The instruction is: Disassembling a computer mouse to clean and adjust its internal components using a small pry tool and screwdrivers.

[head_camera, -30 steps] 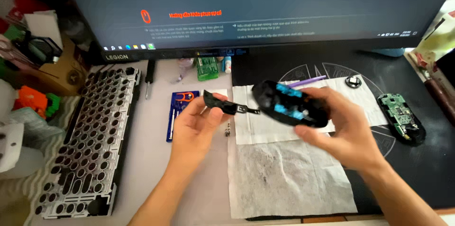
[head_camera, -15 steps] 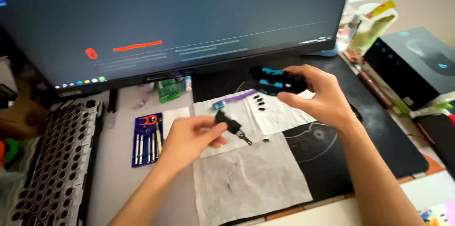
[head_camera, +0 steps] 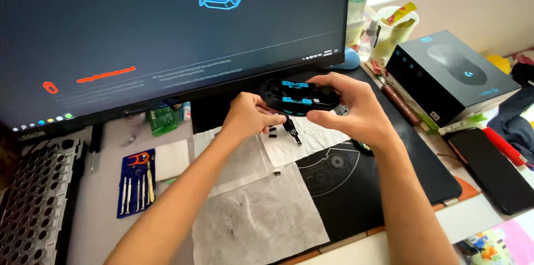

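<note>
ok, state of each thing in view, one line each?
mouse shell: opened, underside up, held in both hands above the desk
left hand: gripping the shell's left end
right hand: gripping the shell's right end
screwdriver: hanging below the shell; grip hidden
monitor: on
tool kit: lying open
phone: screen dark
mouse box: closed

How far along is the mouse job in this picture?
Done: the mouse shell is open, inner side showing blue parts, and small black bits lie on the paper. In hand: both the left hand and right hand hold the shell. Left: the shell is not closed up.
</note>
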